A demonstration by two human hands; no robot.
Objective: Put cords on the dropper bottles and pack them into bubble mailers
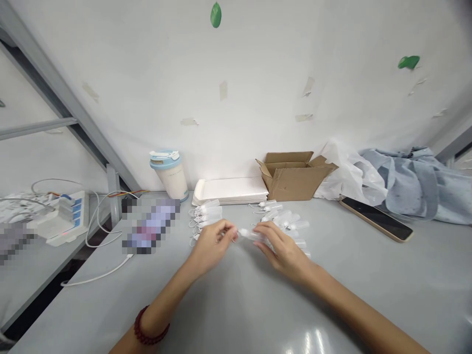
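A small translucent squeeze bottle (pixel 250 235) with a white nozzle end is held level above the table, pointing left. My right hand (pixel 282 248) is closed around its body with thumb and fingers. My left hand (pixel 214 243) pinches at the nozzle end; what sits between its fingertips is too small to make out. Behind my left hand lies a row of similar bottles (pixel 211 212) with thin white loops at their left ends. More loose bottles (pixel 283 219) lie behind and beside my right hand, which partly hides them.
Against the wall stand a cup with a blue lid (pixel 171 177), a stack of white envelopes (pixel 232 191) and an open cardboard box (pixel 300 182). A plastic bag (pixel 348 172), grey-blue cloth (pixel 416 182) and phone (pixel 379 219) lie right. A blurred-out device (pixel 153 228) and cable lie left.
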